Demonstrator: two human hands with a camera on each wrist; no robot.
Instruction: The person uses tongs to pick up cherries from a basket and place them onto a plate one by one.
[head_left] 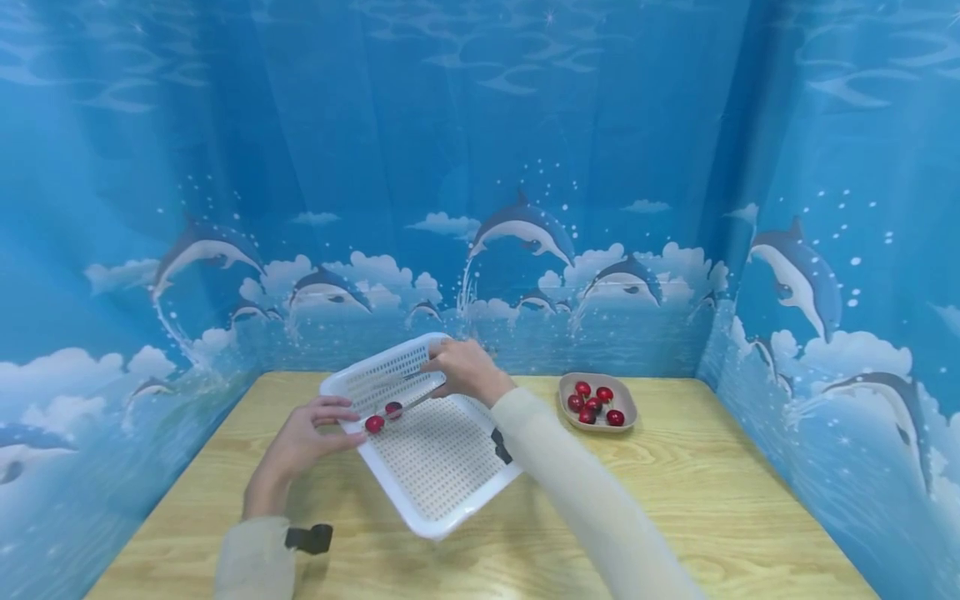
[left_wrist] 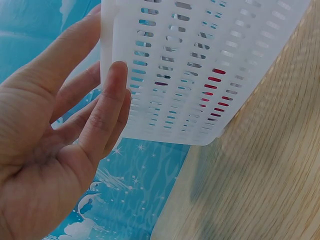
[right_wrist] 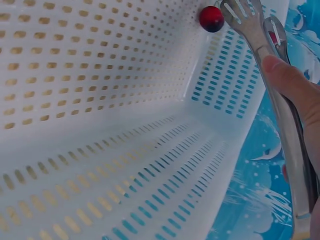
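At left, the left hand steadies a white perforated tray on a wooden table; its grip is open, fingers straight and flat against the slotted outer wall of the tray's near-left side, as the left wrist view shows, curled round nothing. Just beside those fingertips, one red cherry sits at the tray's left rim. A second cherry lies close by at the tip of metal tongs, though whether the blades pinch it cannot be told; in the right wrist view the two tong arms stand nearly together beside a cherry against the tray's inner wall. The right hand reaches across the tray's far end, its grip closed round the tongs' handles, thumb pressed on one arm. The tray lies askew to the table edge; most of its floor is bare. Farther right, well apart from the tray, a small beige dish holds several more cherries. Open tabletop stretches in front and to the right, bounded by blue dolphin-printed curtains on three sides.
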